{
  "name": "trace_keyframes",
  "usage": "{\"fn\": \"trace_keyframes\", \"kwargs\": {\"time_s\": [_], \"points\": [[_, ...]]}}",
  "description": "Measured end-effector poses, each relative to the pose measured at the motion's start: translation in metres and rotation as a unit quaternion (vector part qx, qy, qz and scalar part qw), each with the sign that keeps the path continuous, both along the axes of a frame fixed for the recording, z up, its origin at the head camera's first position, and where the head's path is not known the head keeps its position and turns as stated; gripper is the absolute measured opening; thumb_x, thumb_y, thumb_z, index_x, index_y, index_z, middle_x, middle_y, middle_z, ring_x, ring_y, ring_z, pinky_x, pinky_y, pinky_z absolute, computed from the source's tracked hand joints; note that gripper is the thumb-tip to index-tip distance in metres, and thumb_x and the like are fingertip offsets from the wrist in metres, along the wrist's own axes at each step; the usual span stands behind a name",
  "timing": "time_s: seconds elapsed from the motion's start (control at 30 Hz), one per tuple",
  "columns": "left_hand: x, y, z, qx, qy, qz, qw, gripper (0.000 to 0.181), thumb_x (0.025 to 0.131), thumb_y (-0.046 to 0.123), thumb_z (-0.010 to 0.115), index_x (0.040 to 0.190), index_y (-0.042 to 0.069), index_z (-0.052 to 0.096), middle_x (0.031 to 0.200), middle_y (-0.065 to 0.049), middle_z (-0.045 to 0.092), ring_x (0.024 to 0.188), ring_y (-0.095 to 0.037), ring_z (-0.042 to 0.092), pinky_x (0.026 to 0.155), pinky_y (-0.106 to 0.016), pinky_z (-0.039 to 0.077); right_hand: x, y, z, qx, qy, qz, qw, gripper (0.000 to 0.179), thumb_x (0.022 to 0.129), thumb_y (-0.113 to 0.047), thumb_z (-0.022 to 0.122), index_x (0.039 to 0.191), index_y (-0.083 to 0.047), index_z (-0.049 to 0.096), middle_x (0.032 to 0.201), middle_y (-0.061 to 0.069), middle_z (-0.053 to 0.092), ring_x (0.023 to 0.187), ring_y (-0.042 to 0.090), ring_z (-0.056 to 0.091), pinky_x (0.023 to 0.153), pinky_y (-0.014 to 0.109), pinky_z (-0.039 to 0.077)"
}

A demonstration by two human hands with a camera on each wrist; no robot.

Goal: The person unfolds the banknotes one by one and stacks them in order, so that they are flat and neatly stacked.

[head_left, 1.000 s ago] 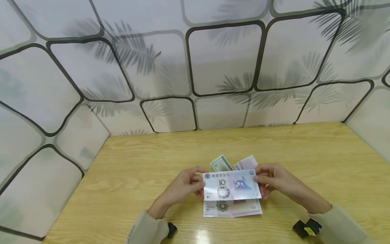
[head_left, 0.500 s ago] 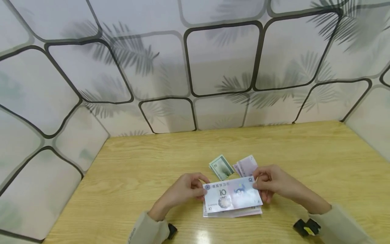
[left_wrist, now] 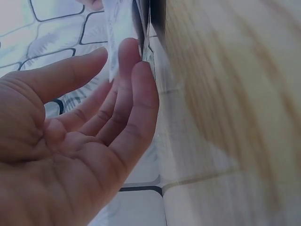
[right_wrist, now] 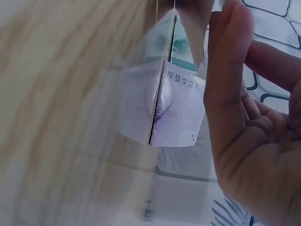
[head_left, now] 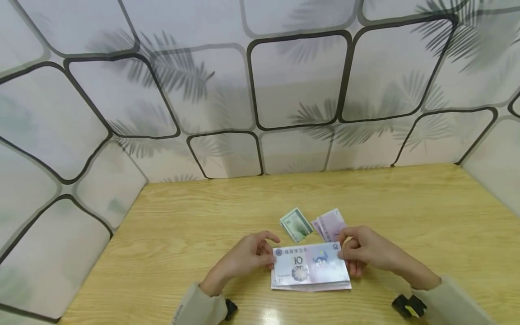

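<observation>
In the head view, a pale play banknote [head_left: 322,273] marked 10 lies at a slight tilt over a pile of notes [head_left: 310,287], whose front edges peek out below it. My left hand [head_left: 245,259] pinches its left edge, thumb on top and fingers behind. At its right edge, my right hand [head_left: 367,253] pinches it near the upper corner. The left wrist view shows the note [left_wrist: 114,28] edge-on between thumb and fingers. Most of the pile is covered.
Just behind the pile lie small green notes [head_left: 297,225] and purple notes [head_left: 331,224], the purple ones close to my right fingers. The wooden table [head_left: 195,212] meets a patterned cloth wall [head_left: 300,81] at the back and sides.
Both hands have brought the 10 note toward me and down onto the pile. It now hides the 20 note seen earlier. More of the green and purple notes shows behind it.
</observation>
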State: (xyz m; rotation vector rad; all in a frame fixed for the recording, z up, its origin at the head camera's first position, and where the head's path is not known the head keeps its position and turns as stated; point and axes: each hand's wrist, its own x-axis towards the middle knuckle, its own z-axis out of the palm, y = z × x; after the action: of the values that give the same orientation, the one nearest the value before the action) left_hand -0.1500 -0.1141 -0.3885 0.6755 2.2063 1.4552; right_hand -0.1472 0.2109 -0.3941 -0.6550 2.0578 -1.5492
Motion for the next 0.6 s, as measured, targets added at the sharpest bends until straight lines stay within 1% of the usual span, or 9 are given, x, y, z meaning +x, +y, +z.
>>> {"fn": "trace_keyframes", "kwargs": {"time_s": [0.17,0.3,0.43,0.6], "points": [[0.0016,-0.0003,0.0019,-0.008,-0.007,0.002,0.9999,0.036,0.093,-0.01,0.065,0.128,-0.011,0.055,0.09,-0.006,0.063,0.077,-0.019,0.067,0.066,-0.027,0.057,-0.0008,0.0017,0.0013,0.012,0.004,0.007,0.9999,0.018,0.096,0.004,0.06,0.108,0.013,0.051,0.065,0.007,0.066,0.052,0.007,0.062,0.047,0.026,0.055],[0.002,0.0006,0.0021,-0.017,-0.004,0.004,0.9998,0.031,0.093,-0.01,0.065,0.123,-0.01,0.058,0.09,-0.005,0.064,0.078,-0.017,0.066,0.067,-0.025,0.057,-0.0016,0.0033,0.0011,0.017,-0.002,0.017,0.9997,0.023,0.097,0.004,0.06,0.114,0.016,0.05,0.065,0.008,0.066,0.052,0.008,0.062,0.047,0.026,0.055],[0.0031,0.0018,0.0028,-0.041,0.013,0.007,0.9991,0.024,0.093,-0.006,0.068,0.117,-0.007,0.064,0.09,-0.006,0.066,0.079,-0.014,0.064,0.068,-0.023,0.054,-0.0017,0.0032,-0.0004,0.026,-0.005,0.029,0.9992,0.027,0.096,0.005,0.06,0.117,0.016,0.049,0.066,0.007,0.067,0.051,0.009,0.062,0.047,0.028,0.055],[0.0054,0.0007,0.0052,-0.081,0.04,0.027,0.9955,0.021,0.093,-0.002,0.068,0.114,-0.002,0.067,0.093,-0.006,0.067,0.081,-0.014,0.062,0.067,-0.024,0.051,-0.0011,0.003,-0.002,0.029,-0.003,0.05,0.9983,0.026,0.097,0.007,0.055,0.12,0.017,0.047,0.068,0.006,0.066,0.052,0.009,0.062,0.047,0.029,0.056]]}}
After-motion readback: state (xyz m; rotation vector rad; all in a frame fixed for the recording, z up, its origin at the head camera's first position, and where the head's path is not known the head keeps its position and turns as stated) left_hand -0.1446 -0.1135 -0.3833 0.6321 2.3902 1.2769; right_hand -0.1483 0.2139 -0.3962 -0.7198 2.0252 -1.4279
